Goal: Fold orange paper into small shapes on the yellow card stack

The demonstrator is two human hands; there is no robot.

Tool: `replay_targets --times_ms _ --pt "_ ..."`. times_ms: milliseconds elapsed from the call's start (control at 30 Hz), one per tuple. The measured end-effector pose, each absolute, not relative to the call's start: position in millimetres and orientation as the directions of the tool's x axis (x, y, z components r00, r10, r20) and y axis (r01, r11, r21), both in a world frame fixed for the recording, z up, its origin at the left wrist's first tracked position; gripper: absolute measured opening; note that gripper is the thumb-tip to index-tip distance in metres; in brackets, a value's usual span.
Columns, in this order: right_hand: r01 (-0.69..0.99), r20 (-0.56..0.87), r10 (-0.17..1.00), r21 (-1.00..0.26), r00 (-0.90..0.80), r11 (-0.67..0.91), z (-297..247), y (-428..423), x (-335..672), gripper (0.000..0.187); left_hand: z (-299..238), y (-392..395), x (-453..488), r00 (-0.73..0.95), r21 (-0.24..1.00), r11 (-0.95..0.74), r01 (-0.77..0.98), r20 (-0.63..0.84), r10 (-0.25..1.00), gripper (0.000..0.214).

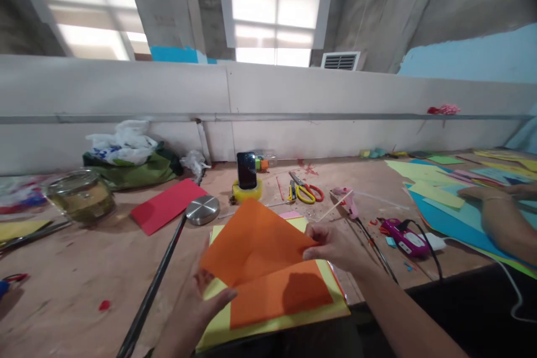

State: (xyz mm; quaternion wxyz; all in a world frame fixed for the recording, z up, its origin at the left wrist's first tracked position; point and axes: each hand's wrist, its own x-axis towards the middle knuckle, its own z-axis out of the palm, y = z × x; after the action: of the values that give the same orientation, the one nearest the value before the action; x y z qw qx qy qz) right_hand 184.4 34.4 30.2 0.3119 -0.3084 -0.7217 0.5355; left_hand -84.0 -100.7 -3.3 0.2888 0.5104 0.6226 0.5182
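A sheet of orange paper (260, 240) is raised at a tilt between my two hands. My right hand (331, 246) pinches its right corner between thumb and fingers. At the left corner, my left hand (193, 302) holds the edge, its fingers partly behind the paper and its thumb stretched out in front. Below lies more orange paper (277, 305), flat on yellow paper (272, 327) at the table's front edge. I cannot tell whether the two orange parts are one folded sheet. A shadow falls on the lower one.
Beyond the paper are a phone (246, 170) on a yellow stand, scissors (304, 190), and a pink glue gun (346, 201). A metal disc base (202, 210) with a black pole and red paper (168, 206) lie left. At right, another person's hand (495, 207) rests on coloured sheets.
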Motion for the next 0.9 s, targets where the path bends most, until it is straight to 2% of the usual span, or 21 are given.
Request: replay_targets --times_ms 67,100,167,233,300,333,400,433,467,500,567,633,733,833,900 --pt "0.104 0.119 0.808 -0.97 -0.577 0.217 24 25 179 0.06 8 -93 -74 -0.228 0.976 0.036 0.215 0.014 0.974 0.069" --pt "0.129 0.148 0.828 -0.958 -0.542 0.256 20 22 177 0.059 11 -91 -69 -0.203 0.979 0.043 0.199 -0.002 0.979 0.06" --pt "0.205 0.219 0.84 -0.911 -0.496 0.358 12 16 176 0.054 11 -88 -62 -0.225 0.975 0.015 0.222 0.037 0.974 0.05" --pt "0.263 0.302 0.818 -0.843 -0.49 0.469 8 12 179 0.039 8 -87 -61 -0.244 0.927 -0.107 0.359 0.204 0.948 0.044" --pt "0.292 0.435 0.761 -0.739 -0.481 0.607 10 10 183 0.026 7 -85 -66 -0.146 0.782 -0.299 0.546 0.441 0.886 0.039" --pt "0.294 0.524 0.711 -0.666 -0.47 0.686 14 9 185 0.027 8 -84 -70 -0.009 0.653 -0.435 0.62 0.56 0.828 0.037" --pt "0.273 0.691 0.564 -0.495 -0.452 0.825 25 7 187 0.032 15 -78 -79 0.173 0.524 -0.592 0.612 0.642 0.747 0.031" --pt "0.257 0.754 0.478 -0.403 -0.451 0.878 29 5 187 0.03 20 -74 -83 0.342 0.35 -0.714 0.606 0.696 0.631 0.034" --pt "0.249 0.791 0.397 -0.313 -0.465 0.916 32 4 186 0.027 23 -68 -86 0.483 0.176 -0.8 0.574 0.717 0.504 0.035" --pt "0.247 0.81 0.323 -0.226 -0.49 0.942 33 3 184 0.026 26 -63 -88 0.559 0.073 -0.824 0.562 0.701 0.443 0.037" --pt "0.26 0.788 0.233 -0.096 -0.57 0.961 25 0 181 0.027 26 -52 -90 0.664 -0.015 -0.84 0.542 0.621 0.418 0.036" --pt "0.275 0.713 0.232 -0.058 -0.661 0.96 9 -2 177 0.027 19 -46 -90 0.731 0.021 -0.834 0.551 0.471 0.495 0.034" --pt "0.323 0.56 0.366 -0.179 -0.743 0.929 -15 -7 176 0.024 7 -44 -88 0.729 0.175 -0.77 0.614 0.249 0.638 0.025" --pt "0.402 0.439 0.51 -0.319 -0.74 0.858 -21 -15 179 0.021 5 -47 -88 0.704 0.265 -0.718 0.643 0.164 0.691 0.035" --pt "0.45 0.374 0.563 -0.35 -0.737 0.821 -17 -22 179 0.02 8 -50 -88 0.719 0.294 -0.721 0.628 0.137 0.682 0.043"
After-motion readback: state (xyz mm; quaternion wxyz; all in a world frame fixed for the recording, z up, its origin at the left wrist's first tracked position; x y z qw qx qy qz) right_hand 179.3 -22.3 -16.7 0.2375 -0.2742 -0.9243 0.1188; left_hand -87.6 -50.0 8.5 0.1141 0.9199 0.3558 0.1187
